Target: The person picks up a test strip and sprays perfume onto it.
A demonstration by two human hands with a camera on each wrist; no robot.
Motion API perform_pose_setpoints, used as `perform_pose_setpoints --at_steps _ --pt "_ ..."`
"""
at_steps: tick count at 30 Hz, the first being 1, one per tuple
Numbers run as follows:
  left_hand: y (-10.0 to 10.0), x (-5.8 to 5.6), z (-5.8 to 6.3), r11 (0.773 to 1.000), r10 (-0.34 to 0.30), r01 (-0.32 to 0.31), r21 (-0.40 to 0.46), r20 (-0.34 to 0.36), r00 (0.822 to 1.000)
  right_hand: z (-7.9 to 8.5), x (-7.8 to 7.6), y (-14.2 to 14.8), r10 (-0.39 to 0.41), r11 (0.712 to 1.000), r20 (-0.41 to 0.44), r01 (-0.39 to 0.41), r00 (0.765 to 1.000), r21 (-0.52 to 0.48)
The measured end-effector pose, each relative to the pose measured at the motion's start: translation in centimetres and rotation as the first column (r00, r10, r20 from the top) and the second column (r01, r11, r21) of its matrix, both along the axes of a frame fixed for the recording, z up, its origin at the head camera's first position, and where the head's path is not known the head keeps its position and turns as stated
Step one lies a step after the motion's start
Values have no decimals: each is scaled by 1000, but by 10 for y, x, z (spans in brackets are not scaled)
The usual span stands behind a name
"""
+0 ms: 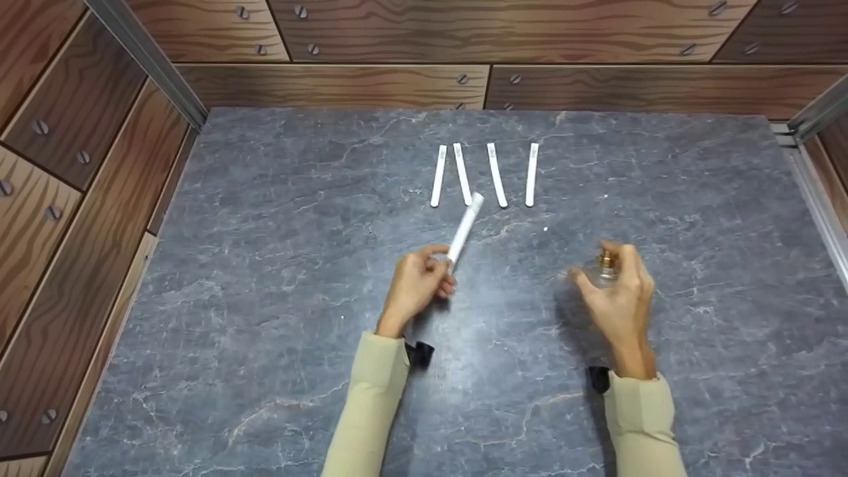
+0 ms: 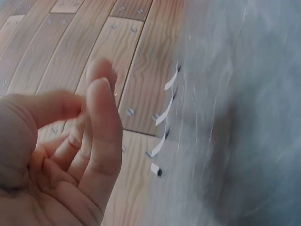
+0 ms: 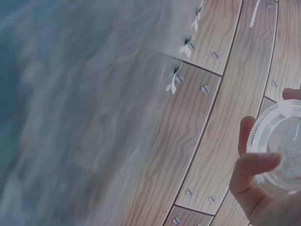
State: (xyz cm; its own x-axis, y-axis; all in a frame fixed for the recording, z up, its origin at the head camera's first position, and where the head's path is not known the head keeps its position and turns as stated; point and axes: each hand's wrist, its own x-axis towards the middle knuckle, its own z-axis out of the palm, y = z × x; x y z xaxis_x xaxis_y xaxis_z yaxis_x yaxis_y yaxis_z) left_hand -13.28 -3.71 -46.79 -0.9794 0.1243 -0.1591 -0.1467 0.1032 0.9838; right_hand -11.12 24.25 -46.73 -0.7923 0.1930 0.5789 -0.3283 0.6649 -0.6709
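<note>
My left hand [image 1: 414, 281] pinches the near end of a white paper test strip [image 1: 466, 228] between thumb and fingers. This strip slants up and away to the right over the table. In the left wrist view, the left hand [image 2: 70, 150] hides most of the strip. To the right, my right hand [image 1: 623, 291] grips a clear glass perfume bottle [image 1: 604, 275] with a gold-coloured neck [image 1: 606, 258]. The bottle's round ridged base [image 3: 277, 122] faces the right wrist camera, with the thumb laid across the glass. Blur softens both hands in the head view.
Several white paper strips [image 1: 496, 175] stand in a loose row at the back of the grey marbled table [image 1: 265, 278]. Wood-patterned panels [image 1: 371, 33] enclose the back and left side. Metal rails [image 1: 821, 205] run along the corners.
</note>
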Motion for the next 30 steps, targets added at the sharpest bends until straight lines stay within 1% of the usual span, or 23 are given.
perform_pose_setpoints --at_steps 4,9,13,18,22,26,30 --pt "-12 -16 0 996 83 -82 19 -36 996 4 1 3 6 1000 18 -6 1000 -12" --pt "-24 -32 -1 987 159 -158 28 -58 986 7 1 5 8 1000 39 -7 999 -23" --pt "-32 -45 -1 979 201 -201 22 -35 979 8 1 5 14 1000 53 -13 998 -23" --pt "-38 -66 1 969 245 -245 24 -5 970 10 1 6 27 999 42 -26 999 -24" --pt "-41 -81 0 961 276 -277 16 20 961 9 3 9 48 999 35 -47 998 -21" --pt "-42 -92 -4 954 299 -299 4 52 953 8 4 12 69 998 56 -68 996 -16" --pt "-39 -100 -9 948 315 -318 23 83 945 8 5 15 86 996 106 -84 991 -23"
